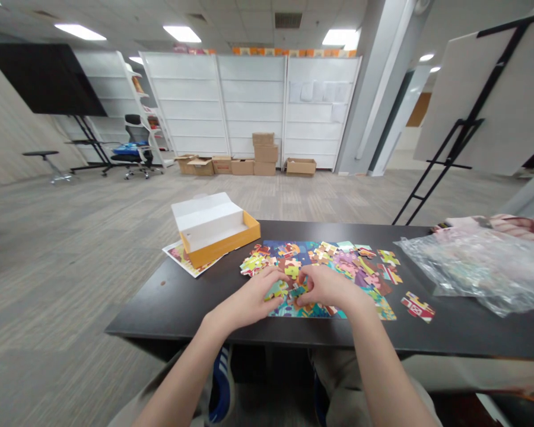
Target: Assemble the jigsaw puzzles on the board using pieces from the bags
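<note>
Both hands meet at the near edge of the jigsaw puzzle [324,267] on the dark surface [182,302]. The left hand [253,299] pinches a green puzzle piece [276,290]; the right hand [327,287] grips a teal piece [297,292]. Farther left lies an open yellow box [216,228]; right, a plastic bag [476,267].

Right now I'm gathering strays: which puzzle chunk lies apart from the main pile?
The red-and-white joined chunk on the dark table, right of the pile and near the plastic bag. The others overlap or touch the pile.
</note>
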Action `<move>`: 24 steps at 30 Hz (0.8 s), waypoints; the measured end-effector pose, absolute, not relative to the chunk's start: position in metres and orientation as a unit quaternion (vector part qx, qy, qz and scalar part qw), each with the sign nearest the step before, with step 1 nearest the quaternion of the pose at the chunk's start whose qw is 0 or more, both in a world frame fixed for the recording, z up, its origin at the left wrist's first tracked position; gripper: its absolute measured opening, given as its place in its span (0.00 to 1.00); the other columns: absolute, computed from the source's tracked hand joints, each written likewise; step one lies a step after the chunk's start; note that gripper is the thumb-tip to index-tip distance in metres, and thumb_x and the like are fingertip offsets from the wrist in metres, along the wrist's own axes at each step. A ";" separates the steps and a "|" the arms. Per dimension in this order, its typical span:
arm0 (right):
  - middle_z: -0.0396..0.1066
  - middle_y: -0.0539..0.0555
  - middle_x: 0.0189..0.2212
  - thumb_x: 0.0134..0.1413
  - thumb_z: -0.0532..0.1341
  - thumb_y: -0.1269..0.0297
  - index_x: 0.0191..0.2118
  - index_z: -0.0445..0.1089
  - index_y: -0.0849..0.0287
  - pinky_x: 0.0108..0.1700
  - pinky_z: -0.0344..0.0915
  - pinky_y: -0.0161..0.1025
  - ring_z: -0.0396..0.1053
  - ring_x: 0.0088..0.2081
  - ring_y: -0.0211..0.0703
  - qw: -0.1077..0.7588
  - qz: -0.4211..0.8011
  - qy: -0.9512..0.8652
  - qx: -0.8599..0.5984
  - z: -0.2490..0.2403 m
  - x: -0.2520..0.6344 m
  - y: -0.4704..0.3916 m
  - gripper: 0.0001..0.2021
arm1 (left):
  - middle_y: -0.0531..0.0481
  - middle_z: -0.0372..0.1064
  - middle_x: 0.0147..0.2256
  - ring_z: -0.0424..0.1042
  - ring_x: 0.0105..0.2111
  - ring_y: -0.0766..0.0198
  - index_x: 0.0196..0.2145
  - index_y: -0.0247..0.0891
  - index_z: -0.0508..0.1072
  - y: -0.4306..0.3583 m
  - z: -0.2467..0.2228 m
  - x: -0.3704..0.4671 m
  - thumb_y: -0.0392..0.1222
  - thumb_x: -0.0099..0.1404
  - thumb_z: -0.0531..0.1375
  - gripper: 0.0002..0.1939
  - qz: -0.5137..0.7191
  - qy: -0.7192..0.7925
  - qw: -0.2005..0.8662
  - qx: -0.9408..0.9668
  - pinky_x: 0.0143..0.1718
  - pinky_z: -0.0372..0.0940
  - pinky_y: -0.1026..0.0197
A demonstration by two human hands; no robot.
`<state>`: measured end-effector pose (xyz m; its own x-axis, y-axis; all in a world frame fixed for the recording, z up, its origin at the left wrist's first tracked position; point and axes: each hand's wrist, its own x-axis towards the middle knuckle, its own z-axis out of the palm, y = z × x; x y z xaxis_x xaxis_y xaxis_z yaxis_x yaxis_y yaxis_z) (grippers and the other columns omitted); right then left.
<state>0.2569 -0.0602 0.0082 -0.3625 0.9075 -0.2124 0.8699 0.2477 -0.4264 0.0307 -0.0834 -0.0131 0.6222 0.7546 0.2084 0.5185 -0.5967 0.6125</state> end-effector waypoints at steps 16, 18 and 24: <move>0.76 0.54 0.38 0.38 0.73 0.54 0.44 0.74 0.57 0.29 0.56 0.34 0.72 0.36 0.46 0.028 0.251 -0.786 -0.564 0.009 0.257 -0.059 0.24 | 0.48 0.73 0.52 0.72 0.52 0.54 0.50 0.42 0.70 -0.093 -0.009 -0.044 0.38 0.56 0.60 0.22 0.140 0.514 0.204 0.821 0.55 0.64 0.57; 0.76 0.54 0.38 0.38 0.74 0.54 0.43 0.73 0.57 0.29 0.56 0.34 0.72 0.36 0.46 0.027 0.253 -0.785 -0.565 0.010 0.256 -0.059 0.24 | 0.47 0.72 0.54 0.71 0.54 0.53 0.51 0.42 0.70 -0.093 -0.011 -0.045 0.38 0.57 0.60 0.23 0.132 0.522 0.202 0.818 0.57 0.63 0.56; 0.75 0.53 0.37 0.38 0.74 0.55 0.40 0.73 0.57 0.29 0.56 0.34 0.71 0.37 0.46 0.030 0.264 -0.782 -0.564 0.011 0.258 -0.059 0.22 | 0.47 0.71 0.56 0.72 0.55 0.52 0.56 0.44 0.68 -0.091 -0.004 -0.049 0.46 0.60 0.62 0.27 0.146 0.524 0.228 0.808 0.58 0.65 0.53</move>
